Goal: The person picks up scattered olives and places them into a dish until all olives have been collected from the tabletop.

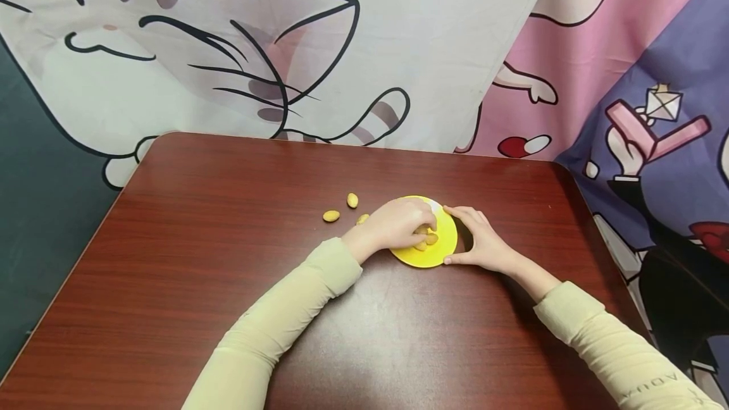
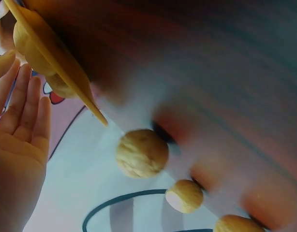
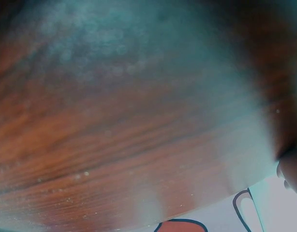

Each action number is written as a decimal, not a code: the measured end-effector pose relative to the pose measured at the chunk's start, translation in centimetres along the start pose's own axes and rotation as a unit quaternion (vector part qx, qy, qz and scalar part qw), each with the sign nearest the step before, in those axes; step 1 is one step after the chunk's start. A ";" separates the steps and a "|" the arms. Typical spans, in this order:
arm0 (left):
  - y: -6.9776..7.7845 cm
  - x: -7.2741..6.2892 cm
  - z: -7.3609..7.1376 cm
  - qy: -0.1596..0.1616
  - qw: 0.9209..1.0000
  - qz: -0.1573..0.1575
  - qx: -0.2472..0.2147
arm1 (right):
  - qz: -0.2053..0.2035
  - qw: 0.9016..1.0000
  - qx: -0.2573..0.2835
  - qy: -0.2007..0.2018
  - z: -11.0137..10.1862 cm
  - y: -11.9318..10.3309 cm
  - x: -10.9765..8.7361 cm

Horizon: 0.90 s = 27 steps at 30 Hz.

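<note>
R hand (image 1: 483,242) grips round yellow plastic-looking plate (image 1: 418,260), prob. steadying it; L hand (image 1: 398,223) over oval yellow nut-like pieces (image 1: 431,239), can't tell if grasping.

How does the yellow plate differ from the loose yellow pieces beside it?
The plate is flat and round; the loose pieces are plump and oval. The plate is far wider than any loose piece. The plate carries similar pieces; the loose pieces lie on the table. Both are yellow.
</note>
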State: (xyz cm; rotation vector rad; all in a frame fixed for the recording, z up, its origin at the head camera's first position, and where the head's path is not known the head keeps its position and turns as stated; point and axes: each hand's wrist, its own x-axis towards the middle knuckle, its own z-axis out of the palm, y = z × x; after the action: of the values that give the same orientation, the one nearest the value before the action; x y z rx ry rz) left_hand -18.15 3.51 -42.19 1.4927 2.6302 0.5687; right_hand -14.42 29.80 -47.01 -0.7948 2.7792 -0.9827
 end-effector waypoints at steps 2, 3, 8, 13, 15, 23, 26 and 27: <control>-0.3 -0.2 -0.2 0.007 1.000 -0.006 -0.003 | 0.001 1.000 0.000 0.000 0.0 0.0 0.0; -0.4 -0.4 -0.3 0.010 1.000 -0.010 -0.004 | 0.003 1.000 0.000 -0.001 0.0 0.0 0.1; -1.3 -1.3 -0.9 0.023 0.999 -0.031 -0.008 | 0.011 1.000 0.000 -0.004 0.0 -0.1 0.1; -2.4 -2.4 -1.6 0.032 0.998 -0.047 -0.009 | 0.013 1.000 -0.002 -0.003 0.0 0.0 0.1; -2.8 -2.8 -1.9 0.038 0.998 -0.057 -0.016 | 0.015 1.000 -0.002 -0.003 0.1 -0.1 0.1; -4.3 -4.7 -3.1 0.055 0.993 -0.100 -0.037 | 0.016 1.000 -0.002 -0.005 0.1 -0.1 0.0; -4.9 -5.4 -3.2 0.059 0.992 -0.109 -0.038 | 0.014 1.000 0.001 -0.006 0.0 -0.1 0.0; -5.1 -5.7 -3.3 0.060 0.991 -0.110 -0.038 | 0.014 1.000 0.001 -0.005 0.0 -0.1 0.0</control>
State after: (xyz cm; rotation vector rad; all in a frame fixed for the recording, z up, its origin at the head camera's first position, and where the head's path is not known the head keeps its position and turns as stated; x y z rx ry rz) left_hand -20.05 -4.52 -41.62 1.1624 2.7773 0.7481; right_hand -14.39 29.73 -46.98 -0.7566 2.7718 -0.9734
